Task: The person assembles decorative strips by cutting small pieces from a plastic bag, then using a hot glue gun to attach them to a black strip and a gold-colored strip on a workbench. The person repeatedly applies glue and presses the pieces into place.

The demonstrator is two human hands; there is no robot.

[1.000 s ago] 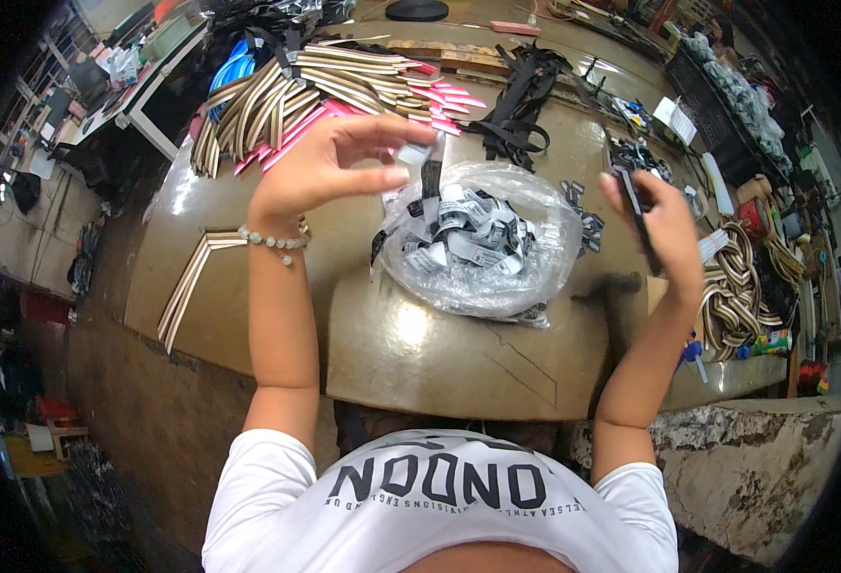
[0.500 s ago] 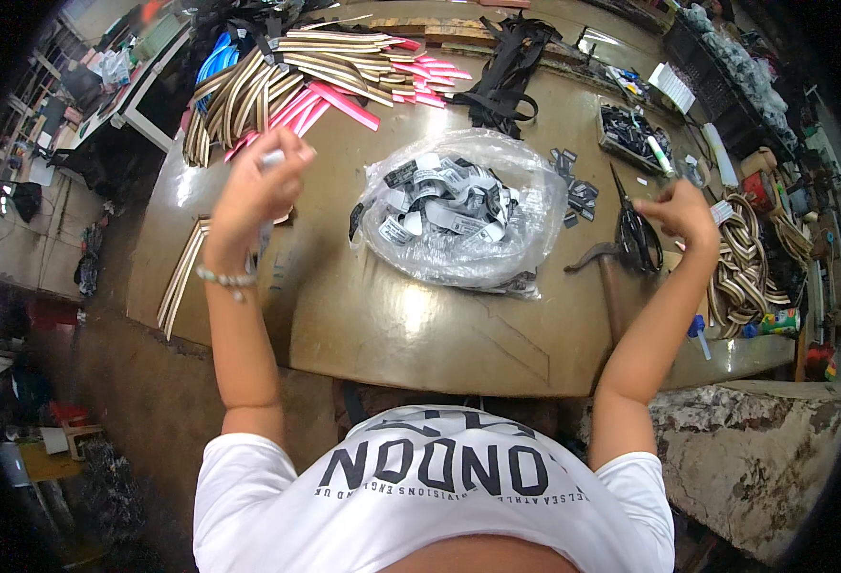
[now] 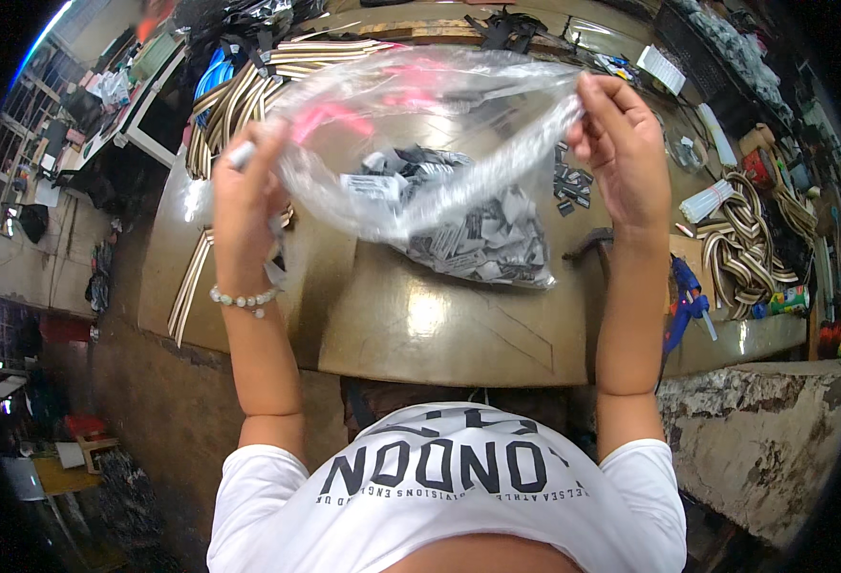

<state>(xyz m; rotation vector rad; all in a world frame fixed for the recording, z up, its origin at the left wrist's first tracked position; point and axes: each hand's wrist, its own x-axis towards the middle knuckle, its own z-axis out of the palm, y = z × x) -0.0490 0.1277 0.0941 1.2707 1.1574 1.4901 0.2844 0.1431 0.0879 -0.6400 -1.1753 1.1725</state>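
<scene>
A clear plastic bag [image 3: 420, 215] is stretched wide by its rim between my two hands, its mouth facing up. Black, grey and white printed labels [image 3: 497, 239] lie heaped in its bottom, which rests on the table. My left hand [image 3: 251, 191] pinches the rim on the left; a white wrap shows on one finger, and a beaded bracelet circles the wrist. At the far right of the rim, my right hand [image 3: 623, 153] grips the plastic between thumb and fingers. Small dark tags [image 3: 571, 183] are scattered on the table beside the bag.
Striped straps [image 3: 234, 105] lie bundled at the back left, more strips [image 3: 191, 277] near the left edge. To the right are a coiled strap bundle [image 3: 745, 244], a blue glue gun [image 3: 685, 296] and white sticks [image 3: 707, 201]. The brown table [image 3: 420, 334] ends before my body.
Both hands, apart from the bag before, now hold its rim. The bag's mouth has been lifted and spread open. My right arm has swung inward, and the black scissors are out of sight.
</scene>
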